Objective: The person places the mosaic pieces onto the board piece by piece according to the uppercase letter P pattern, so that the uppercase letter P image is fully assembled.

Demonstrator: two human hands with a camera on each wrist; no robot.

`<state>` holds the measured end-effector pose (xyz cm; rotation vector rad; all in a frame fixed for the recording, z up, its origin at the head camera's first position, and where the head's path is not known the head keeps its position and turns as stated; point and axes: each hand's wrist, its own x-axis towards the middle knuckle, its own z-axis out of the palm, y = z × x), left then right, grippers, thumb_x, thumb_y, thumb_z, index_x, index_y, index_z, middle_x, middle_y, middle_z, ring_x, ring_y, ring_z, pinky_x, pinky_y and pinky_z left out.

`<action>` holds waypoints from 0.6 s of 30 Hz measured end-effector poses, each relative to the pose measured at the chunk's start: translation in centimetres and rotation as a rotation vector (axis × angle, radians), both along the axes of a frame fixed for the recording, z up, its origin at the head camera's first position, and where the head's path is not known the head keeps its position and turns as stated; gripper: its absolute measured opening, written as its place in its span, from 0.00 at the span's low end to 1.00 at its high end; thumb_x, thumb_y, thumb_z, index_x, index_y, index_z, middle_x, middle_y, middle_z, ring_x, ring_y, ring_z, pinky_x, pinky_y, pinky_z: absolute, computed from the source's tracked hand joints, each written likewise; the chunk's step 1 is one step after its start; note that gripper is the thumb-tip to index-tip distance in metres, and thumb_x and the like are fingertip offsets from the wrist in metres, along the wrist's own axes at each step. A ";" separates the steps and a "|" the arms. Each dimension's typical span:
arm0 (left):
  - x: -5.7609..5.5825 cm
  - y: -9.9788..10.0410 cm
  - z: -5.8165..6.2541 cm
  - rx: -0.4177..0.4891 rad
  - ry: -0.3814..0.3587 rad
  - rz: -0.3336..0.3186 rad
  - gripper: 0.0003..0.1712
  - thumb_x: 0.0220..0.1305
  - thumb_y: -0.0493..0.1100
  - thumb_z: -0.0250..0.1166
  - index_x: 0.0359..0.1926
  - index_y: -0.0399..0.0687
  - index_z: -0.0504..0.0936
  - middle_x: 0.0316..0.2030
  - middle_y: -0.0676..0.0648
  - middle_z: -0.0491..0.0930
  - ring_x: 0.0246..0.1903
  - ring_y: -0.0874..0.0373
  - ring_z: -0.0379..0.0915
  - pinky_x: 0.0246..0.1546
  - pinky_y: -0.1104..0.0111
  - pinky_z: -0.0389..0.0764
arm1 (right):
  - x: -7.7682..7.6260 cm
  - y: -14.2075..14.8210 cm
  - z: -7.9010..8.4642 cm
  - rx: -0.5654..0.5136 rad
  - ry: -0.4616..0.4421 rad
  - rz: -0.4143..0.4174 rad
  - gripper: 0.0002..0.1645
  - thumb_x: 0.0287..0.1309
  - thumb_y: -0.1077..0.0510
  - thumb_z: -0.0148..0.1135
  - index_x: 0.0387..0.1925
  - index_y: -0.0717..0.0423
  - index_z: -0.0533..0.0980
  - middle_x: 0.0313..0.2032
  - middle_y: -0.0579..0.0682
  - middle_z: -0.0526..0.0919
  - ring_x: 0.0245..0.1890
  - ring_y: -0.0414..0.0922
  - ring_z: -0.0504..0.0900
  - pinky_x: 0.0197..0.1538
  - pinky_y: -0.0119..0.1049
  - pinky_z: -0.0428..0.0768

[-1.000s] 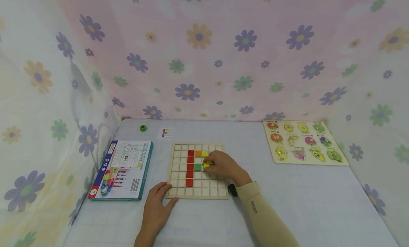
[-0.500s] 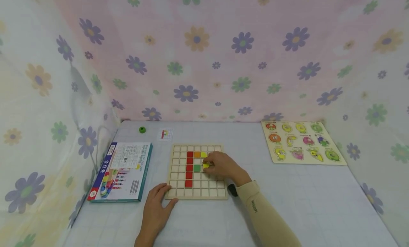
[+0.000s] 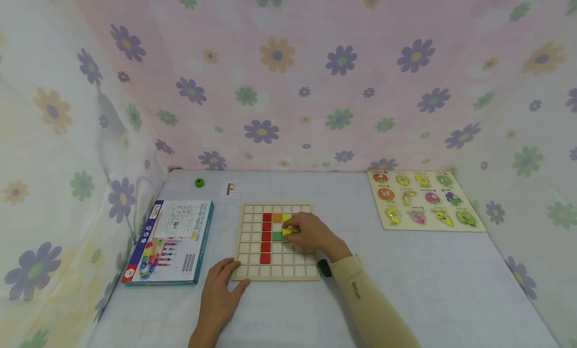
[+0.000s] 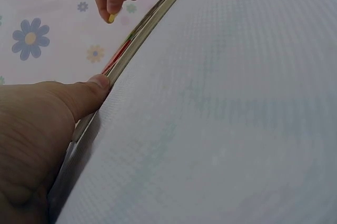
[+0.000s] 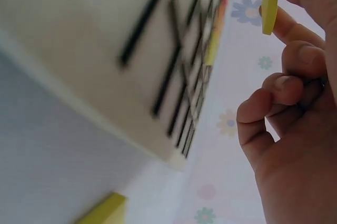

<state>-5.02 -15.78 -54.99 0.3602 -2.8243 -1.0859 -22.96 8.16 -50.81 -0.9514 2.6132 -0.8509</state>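
Note:
In the head view a wooden grid board [image 3: 275,277] lies on the table. It bears a column of several red tiles [image 3: 266,236], an orange tile [image 3: 277,217], a green tile [image 3: 277,236] and a yellow tile [image 3: 286,217] partly behind my fingers. My right hand [image 3: 311,233] pinches another yellow tile [image 5: 269,8] between thumb and forefinger, above the board and beside the green tile. My left hand [image 3: 219,293] rests at the board's near left corner, fingers extended; its thumb [image 4: 95,90] touches the board's near edge in the left wrist view.
A boxed toy [image 3: 169,243] lies left of the board. Behind the board are a small pattern card [image 3: 232,189] and a green bead [image 3: 199,183]. A fruit puzzle board [image 3: 423,200] sits at the back right. Something yellow [image 5: 108,211] shows low in the right wrist view.
Over the last half second my right hand has shifted slightly left with the yellow tile, bringing it closer to the green tile. My left hand stays at the board's corner.

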 end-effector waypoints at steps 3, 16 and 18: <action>0.1 -0.1 0.0 0.000 -0.002 0.001 0.30 0.57 0.50 0.78 0.60 0.49 0.81 0.66 0.47 0.74 0.71 0.48 0.64 0.73 0.51 0.69 | 0.1 -0.1 0.1 -0.047 -0.007 0.003 0.16 0.59 0.51 0.74 0.47 0.51 0.87 0.22 0.42 0.67 0.25 0.38 0.63 0.29 0.30 0.62; 0.0 0.1 0.1 0.003 -0.032 0.013 0.31 0.57 0.50 0.78 0.61 0.49 0.81 0.66 0.47 0.73 0.71 0.47 0.63 0.74 0.50 0.69 | 0.1 -0.5 -0.6 0.005 -0.022 0.009 0.15 0.61 0.51 0.72 0.48 0.50 0.87 0.25 0.42 0.69 0.28 0.38 0.65 0.30 0.30 0.63; 0.0 0.1 0.0 0.000 -0.027 0.009 0.31 0.57 0.50 0.78 0.61 0.50 0.81 0.66 0.48 0.73 0.71 0.47 0.63 0.74 0.50 0.69 | 0.1 -0.4 -0.7 0.023 -0.020 0.003 0.15 0.61 0.51 0.72 0.48 0.49 0.86 0.26 0.40 0.71 0.29 0.38 0.66 0.31 0.30 0.65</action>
